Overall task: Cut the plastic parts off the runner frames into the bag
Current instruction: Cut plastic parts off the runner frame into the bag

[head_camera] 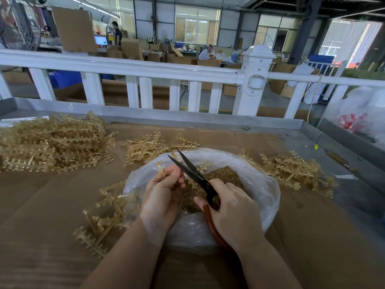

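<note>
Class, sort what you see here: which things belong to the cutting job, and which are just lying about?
Job:
- scissors in right hand
- runner frame held by left hand
- plastic bag
- piles of uncut frames

Lying about:
- white railing
- small yellow bit
- cardboard sheet

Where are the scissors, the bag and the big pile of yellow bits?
scissors (192,171), head view, on the black blades
bag (258,184), head view, on its clear right rim
big pile (52,142), head view, middle of the heap
</note>
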